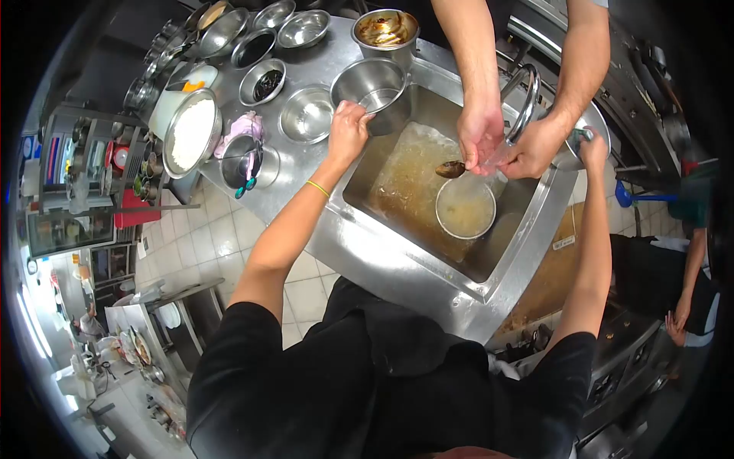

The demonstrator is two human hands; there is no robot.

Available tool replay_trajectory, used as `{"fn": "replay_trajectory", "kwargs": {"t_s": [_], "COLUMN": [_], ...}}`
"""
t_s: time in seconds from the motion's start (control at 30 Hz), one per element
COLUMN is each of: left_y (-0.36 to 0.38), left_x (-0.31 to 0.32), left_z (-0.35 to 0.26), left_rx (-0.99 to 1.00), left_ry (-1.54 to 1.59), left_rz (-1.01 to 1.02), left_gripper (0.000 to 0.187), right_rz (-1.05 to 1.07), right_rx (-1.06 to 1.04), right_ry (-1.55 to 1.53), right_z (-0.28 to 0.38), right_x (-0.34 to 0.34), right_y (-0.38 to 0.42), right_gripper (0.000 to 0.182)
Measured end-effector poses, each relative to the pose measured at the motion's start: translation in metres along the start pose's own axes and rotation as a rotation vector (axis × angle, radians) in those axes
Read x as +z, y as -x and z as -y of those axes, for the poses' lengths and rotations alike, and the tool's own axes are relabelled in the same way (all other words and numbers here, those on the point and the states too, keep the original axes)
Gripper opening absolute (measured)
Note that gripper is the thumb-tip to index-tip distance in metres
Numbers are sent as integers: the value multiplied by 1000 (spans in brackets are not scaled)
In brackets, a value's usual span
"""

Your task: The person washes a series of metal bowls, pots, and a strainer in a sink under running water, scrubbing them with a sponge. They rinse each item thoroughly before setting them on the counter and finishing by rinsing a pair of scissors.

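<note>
My left hand (349,131), a yellow band at its wrist, grips the near rim of an empty-looking steel pot (370,83) at the sink's far left corner. On the far right, my right hand (593,150) is closed beside a steel bowl (567,157); a small green thing (587,134) shows at its fingertips, too small to name. Between my arms lies the steel sink (367,195) of cloudy brownish water, with a round steel container (466,208) of murky liquid in it. Another person's two hands (497,145) are cupped under the tap (530,96), by a spoon (450,169).
Left on the counter are a steel bowl (306,115), a bowl of white grains (191,134), a pot holding scissors (246,164) and a pink cloth (243,130). A sauce-stained pot (385,34) stands behind the sink. Another person (680,291) is at the right edge.
</note>
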State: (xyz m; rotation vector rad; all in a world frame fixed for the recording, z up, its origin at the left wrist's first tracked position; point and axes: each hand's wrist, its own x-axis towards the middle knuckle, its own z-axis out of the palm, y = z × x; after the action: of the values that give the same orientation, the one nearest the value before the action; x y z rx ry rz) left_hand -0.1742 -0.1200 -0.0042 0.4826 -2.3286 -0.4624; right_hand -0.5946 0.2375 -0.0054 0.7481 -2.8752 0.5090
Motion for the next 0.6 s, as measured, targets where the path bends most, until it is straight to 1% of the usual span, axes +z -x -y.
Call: {"fn": "replay_trajectory", "kwargs": {"t_s": [0.03, 0.07, 0.1, 0.13, 0.17, 0.2, 0.23, 0.27, 0.3, 0.33, 0.37, 0.4, 0.43, 0.5, 0.57, 0.6], "left_y": [1, 1, 1, 2, 2, 1, 1, -2, -6, -11, -18, -29, -41, -72, -106, -123], "left_x": [1, 3, 4, 3, 1, 0, -2, -7, -10, -16, -22, -27, -21, 5, 35, 50], "left_z": [6, 12, 16, 18, 20, 20, 21, 22, 10, -7, -20, -28, -27, -18, -13, -3], "left_rx": [2, -6, -12, -56, -47, -78, -107, -171, -156, -176, -194, -101, -85, 112, 130, 139], "left_ry": [-2, -58, -112, -174, -170, -252, -334, -402, -398, -448, -498, -521, -520, -228, -310, -300], "left_rz": [-4, 16, 39, 63, 66, 35, 4, 111, 115, 80, 46, 103, 113, 60, 112, 112], "left_gripper": [12, 12, 12, 10, 10, 10, 11, 16, 16, 25, 35, 50, 50, 46, 46, 46], "right_rz": [-144, -224, -228, -442, -658, -706, -715, -778, -843, -854, -879, -904, -911, -880, -801, -751], "right_rx": [65, 147, 152, 89, 23, 67, 77, 136, 194, 208, 239, 271, 289, 433, 454, 502], "right_ry": [-51, -105, -106, -249, -389, -468, -462, -548, -635, -632, -700, -768, -765, -778, -841, -913], "right_z": [15, 29, 41, 50, 57, 63, 68, 80, 89, 94, 98, 101, 104, 110, 114, 119], "right_x": [-12, -22, -29, -34, -38, -40, -42, -47, -51, -50, -46, -40, -32, -14, 8, 18], "right_y": [9, 18, 27, 37, 45, 52, 63, 79, 93, 108, 124, 140, 155, 188, 219, 233], "right_gripper": [29, 25, 25, 24, 23, 23, 23, 22, 21, 21, 22, 22, 22, 22, 25, 26]}}
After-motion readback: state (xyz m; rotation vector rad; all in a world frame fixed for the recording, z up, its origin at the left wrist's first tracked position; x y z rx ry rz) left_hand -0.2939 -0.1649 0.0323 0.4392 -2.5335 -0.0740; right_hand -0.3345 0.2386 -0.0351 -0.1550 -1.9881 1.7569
